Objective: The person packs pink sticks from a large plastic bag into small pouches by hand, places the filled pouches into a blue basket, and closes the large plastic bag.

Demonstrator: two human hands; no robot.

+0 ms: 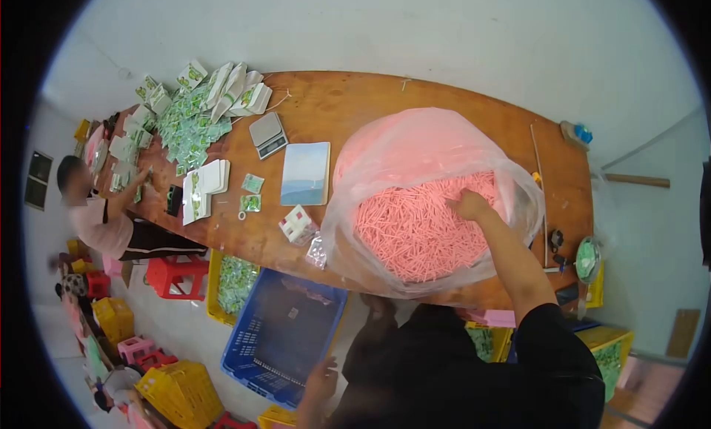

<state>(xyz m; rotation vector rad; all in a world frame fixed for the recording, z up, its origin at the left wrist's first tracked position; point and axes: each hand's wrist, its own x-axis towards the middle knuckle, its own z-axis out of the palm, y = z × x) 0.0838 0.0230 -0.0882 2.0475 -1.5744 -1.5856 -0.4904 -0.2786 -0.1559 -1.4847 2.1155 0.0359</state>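
A large clear plastic bag lies on its side on the wooden table, its mouth facing me. It is full of thin pink sticks. My right hand reaches into the mouth and touches the top of the heap, fingers bent together; what they hold, if anything, cannot be made out. Low beside my body hangs my left hand, fingers somewhat apart and nothing visible in them. It is nearest to the blue plastic crate on the floor.
Left of the bag are a booklet, a small scale, white cards and piled green packets. Another person works at the table's left end. A yellow crate and red stool stand below.
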